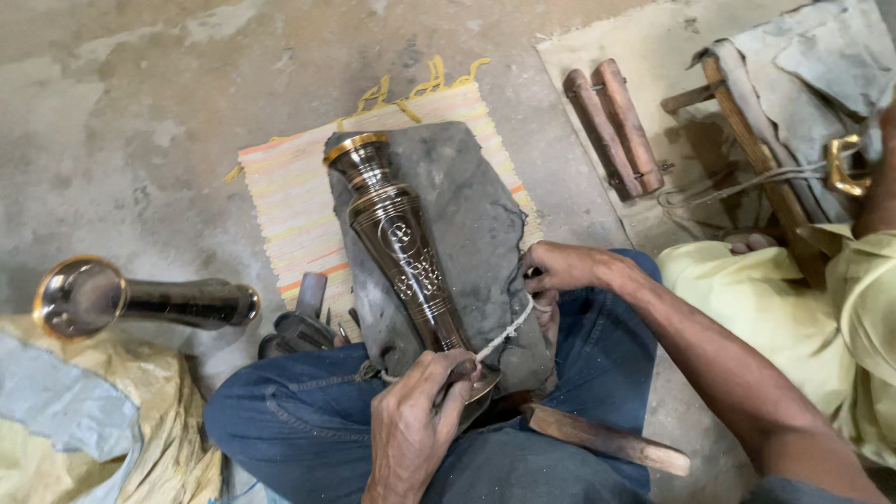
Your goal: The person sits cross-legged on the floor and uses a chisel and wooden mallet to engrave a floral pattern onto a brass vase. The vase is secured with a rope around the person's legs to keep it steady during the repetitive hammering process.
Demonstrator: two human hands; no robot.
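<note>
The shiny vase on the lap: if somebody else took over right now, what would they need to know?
Left hand: gripping the wide base end of the engraved metal vase.
Right hand: pulling a white cord that runs to the base end.
The vase lies on a grey cushion across the lap, gold rim pointing away.
Done: engraving is visible on the body.
Left: the cord seems not yet tied off; I cannot tell how it wraps.
Nearby: a wooden-handled tool on the leg, another metal piece on the floor.

Single head view, steeply downward, close over lap and floor
</note>
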